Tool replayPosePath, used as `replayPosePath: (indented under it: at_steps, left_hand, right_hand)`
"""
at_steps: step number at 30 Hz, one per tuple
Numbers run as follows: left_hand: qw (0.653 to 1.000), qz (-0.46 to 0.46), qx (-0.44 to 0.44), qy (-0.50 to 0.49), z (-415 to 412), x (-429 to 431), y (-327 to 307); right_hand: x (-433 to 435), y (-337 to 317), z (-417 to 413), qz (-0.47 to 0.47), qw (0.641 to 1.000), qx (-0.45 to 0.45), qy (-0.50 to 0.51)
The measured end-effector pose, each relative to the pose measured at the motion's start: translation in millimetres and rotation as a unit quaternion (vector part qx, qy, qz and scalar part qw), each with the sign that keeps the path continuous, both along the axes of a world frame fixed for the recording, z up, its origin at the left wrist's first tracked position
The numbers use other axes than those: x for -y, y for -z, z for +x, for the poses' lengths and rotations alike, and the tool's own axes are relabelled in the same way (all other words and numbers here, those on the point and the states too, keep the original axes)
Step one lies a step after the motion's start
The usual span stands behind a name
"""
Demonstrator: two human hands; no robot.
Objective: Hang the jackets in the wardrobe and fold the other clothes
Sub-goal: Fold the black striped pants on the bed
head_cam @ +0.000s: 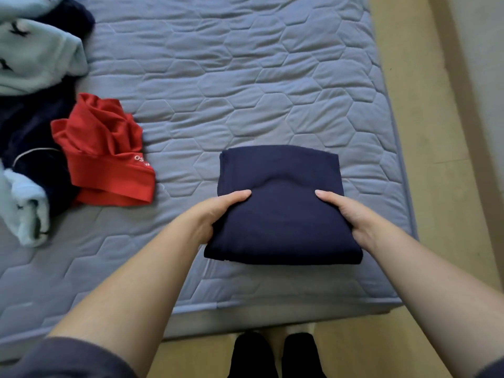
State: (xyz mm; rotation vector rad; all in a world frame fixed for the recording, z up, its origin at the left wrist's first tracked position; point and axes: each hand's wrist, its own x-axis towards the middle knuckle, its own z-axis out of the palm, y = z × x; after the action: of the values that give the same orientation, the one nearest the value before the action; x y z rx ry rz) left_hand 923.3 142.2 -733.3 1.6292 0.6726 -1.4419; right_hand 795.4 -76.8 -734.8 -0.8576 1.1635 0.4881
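From the head view, looking down: right of centre in the frame sits a folded navy garment [281,208], a neat thick rectangle on the quilted blue bed [245,77], close to the bed's near right corner. Both hands are on it. The left hand [215,214] takes the left edge and the right hand [351,214] takes the right edge, mirror fashion. The left thumb [237,196] and the right thumb [327,196] lie flat across the top, pointing toward each other, and the cloth bulges up a little between them. The rest of the fingers go under the fold and out of sight, so each grip is closed around an edge of the garment. Whether the bundle is lifted or resting on the bed is hard to judge from here, though its near edge seems to sit slightly raised.

Over at the left of the frame lies the unfolded pile. A crumpled red garment [106,154] with small white lettering lies nearest, well apart from the navy one. Behind it are dark clothes [35,137], and a pale blue garment [35,55] fills the upper left corner, with more pale blue cloth [27,214] at the lower left edge.

A pale wooden floor [425,132] runs down the right side. At the bottom of the frame are two feet [300,356] in black, and a dark sleeve [68,358] in the lower left corner.
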Motion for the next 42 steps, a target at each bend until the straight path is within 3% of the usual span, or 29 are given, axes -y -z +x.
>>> replayPosePath:
  at_steps: [5,12,20,26,33,37,42]
  left_hand:
    - [0.999,-0.003,-0.05,-0.017,-40,-29,-87]
    - [0.995,-0.027,0.006,-0.094,-99,-67,-243]
    - [0.953,-0.065,0.05,-0.292,-186,-101,-354]
    - [0.861,-0.052,0.143,-0.486,-285,-123,-422]
    - [0.732,-0.012,0.226,-0.643,-423,-162,-494]
    - [0.646,0.012,0.251,-0.721,-524,-179,-527]
    - [0.51,0.066,0.307,-0.801,-672,-166,-554]
  right_hand:
    - [-23,-86,-37,0.036,0.999,-0.03,0.001]
    - [-42,-242,-71,0.06,0.998,-0.014,-0.005]
    - [-63,-347,-95,0.098,0.989,0.001,-0.107]
    - [-95,-414,-93,0.097,0.953,0.05,-0.283]
    - [-189,-480,-124,0.129,0.855,0.107,-0.49]
    - [-260,-507,-176,0.154,0.774,0.139,-0.599]
    - [-334,-534,-284,0.198,0.637,0.146,-0.73]
